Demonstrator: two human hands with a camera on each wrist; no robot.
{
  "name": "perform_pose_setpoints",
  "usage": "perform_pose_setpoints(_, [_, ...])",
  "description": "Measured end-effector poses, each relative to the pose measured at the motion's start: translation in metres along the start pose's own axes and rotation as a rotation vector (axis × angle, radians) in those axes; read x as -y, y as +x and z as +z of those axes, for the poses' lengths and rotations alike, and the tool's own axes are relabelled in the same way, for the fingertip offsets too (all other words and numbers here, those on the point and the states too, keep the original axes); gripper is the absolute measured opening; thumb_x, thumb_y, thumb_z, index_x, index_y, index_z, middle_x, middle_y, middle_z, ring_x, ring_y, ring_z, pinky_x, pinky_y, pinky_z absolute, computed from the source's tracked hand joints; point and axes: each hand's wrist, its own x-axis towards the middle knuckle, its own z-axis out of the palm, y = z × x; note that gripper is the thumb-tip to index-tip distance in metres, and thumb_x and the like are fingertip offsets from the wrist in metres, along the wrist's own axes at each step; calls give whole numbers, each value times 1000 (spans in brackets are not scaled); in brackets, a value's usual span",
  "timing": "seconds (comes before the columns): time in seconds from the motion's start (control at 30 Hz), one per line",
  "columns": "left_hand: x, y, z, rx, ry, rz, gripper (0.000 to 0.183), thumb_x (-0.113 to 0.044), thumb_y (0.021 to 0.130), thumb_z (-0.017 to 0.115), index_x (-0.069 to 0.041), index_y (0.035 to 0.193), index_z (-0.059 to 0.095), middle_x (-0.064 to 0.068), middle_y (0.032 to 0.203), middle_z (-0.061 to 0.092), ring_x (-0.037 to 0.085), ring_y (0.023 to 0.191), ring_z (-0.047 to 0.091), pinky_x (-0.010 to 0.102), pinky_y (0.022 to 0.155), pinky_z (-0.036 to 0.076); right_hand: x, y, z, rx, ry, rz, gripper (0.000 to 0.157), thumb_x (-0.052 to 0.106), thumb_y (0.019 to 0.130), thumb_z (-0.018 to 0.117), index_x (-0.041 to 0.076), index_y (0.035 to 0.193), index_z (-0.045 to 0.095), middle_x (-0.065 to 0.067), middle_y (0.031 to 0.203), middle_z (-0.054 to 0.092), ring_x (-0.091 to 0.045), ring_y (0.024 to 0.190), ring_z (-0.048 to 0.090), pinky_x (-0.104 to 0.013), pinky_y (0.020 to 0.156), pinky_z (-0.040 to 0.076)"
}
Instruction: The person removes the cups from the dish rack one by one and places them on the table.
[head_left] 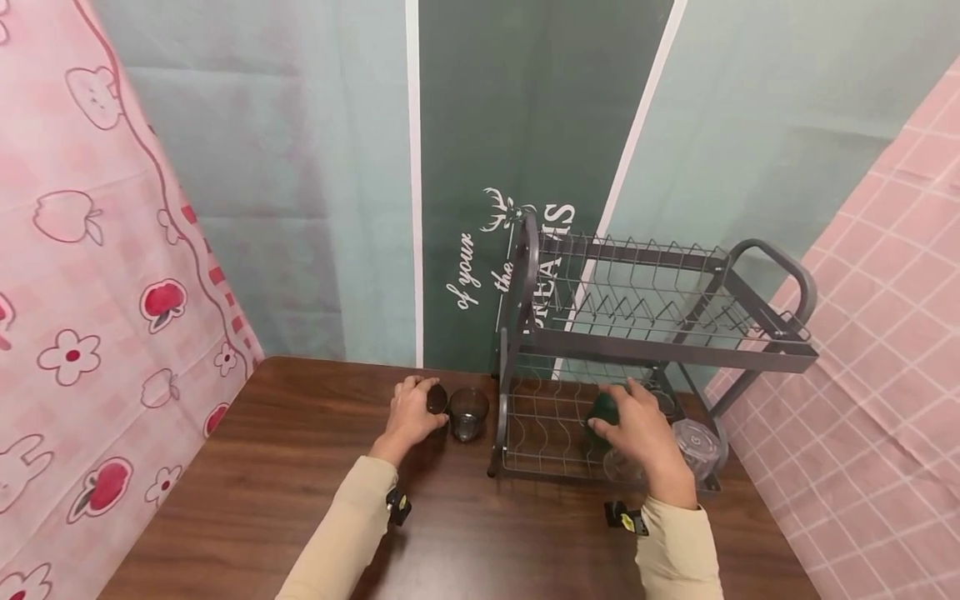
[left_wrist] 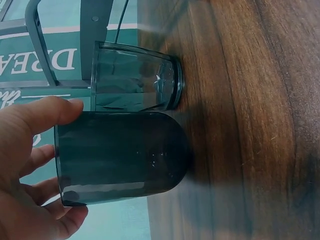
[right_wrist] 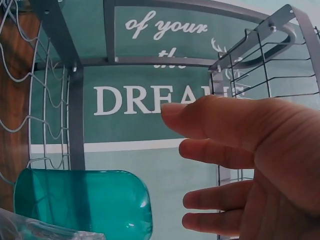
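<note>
My left hand [head_left: 412, 417] holds a dark tinted glass [left_wrist: 120, 155] near its rim, thumb on one side and fingers on the other. Its rounded base is close over the wooden table [head_left: 330, 492]. Right beside it stands a second glass, a grey see-through tumbler [head_left: 468, 414]. On the rack's lower tier sits a green glass [right_wrist: 85, 200], its base end facing my right hand [right_wrist: 260, 160]. The fingers of that hand are spread and apart from the glass, with nothing between them. In the head view this hand partly hides the green glass.
A grey two-tier dish rack [head_left: 667, 346] stands at the table's right, its upper tier above my right hand. Clear glasses, one of them this ribbed glass [head_left: 697, 446], sit on the lower tier's right side. Curtains hang behind and on both sides.
</note>
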Motion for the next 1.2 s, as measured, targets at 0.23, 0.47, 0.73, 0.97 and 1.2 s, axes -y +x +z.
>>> perform_pose_setpoints(0.23, [-3,5,-2,30,65,-2,63,-19,71,81,-4,126,56,22,130,43,39,114,38,51,86,36,-3,10,0,-2,-6,-1,56,19,83,69,-4,130,48,-38,137,25,-58,121,22,-69,85,29])
perform_pose_setpoints(0.47, [-2,4,0,65,96,-19,63,-22,74,78,-4,129,54,22,132,41,39,116,37,51,87,34,-13,21,7,24,-14,22,59,20,83,68,-3,133,45,-39,138,22,-59,122,20,-70,85,28])
perform_pose_setpoints(0.73, [-2,4,2,84,104,-9,64,-23,75,78,-5,131,52,22,134,40,39,117,37,52,86,34,-21,25,13,61,12,66,63,18,85,67,0,138,39,-39,140,15,-60,122,16,-70,84,29])
perform_pose_setpoints(0.97, [-1,4,2,88,103,-1,65,-23,75,78,-5,131,52,23,134,39,39,117,37,51,87,35,-24,25,19,57,-4,64,57,11,85,66,0,136,42,-40,138,19,-59,122,18,-67,80,35])
perform_pose_setpoints(1.2, [-4,2,-3,73,114,10,64,-26,74,79,-5,129,54,25,135,37,41,122,33,54,88,33,-29,24,21,-30,-36,4,45,3,84,64,-1,128,52,-39,131,31,-58,119,26,-64,84,36])
